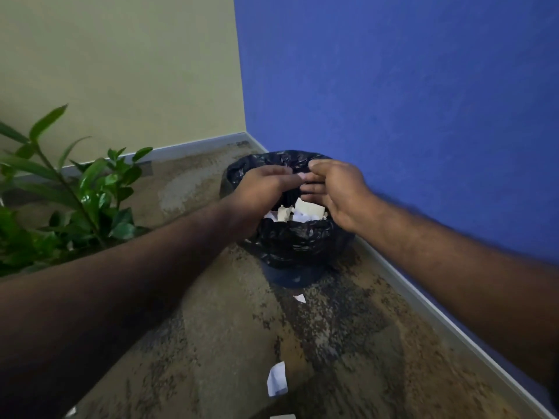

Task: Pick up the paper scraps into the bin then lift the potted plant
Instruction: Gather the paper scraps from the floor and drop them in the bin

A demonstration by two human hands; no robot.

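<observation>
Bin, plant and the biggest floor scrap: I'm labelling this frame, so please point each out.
bin (298, 244), head view, front of the black liner.
plant (90, 176), head view, a glossy leaf.
scrap (276, 379), head view, middle of the white paper.

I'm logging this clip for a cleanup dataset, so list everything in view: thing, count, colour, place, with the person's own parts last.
bin: one, dark with a black liner, on the floor in the corner by the blue wall.
scraps in the bin: several, white and cream, piled inside the liner.
scraps on the floor: at least four, white, in front of the bin and at the bottom edge.
potted plant: one, green leaves, at left; pot not visible.
floor: one, mottled brown.
walls: two, beige at left, blue at right.
left hand: one, over the bin's mouth, fingers relaxed.
right hand: one, over the bin's mouth, fingers relaxed, touching the left.
</observation>
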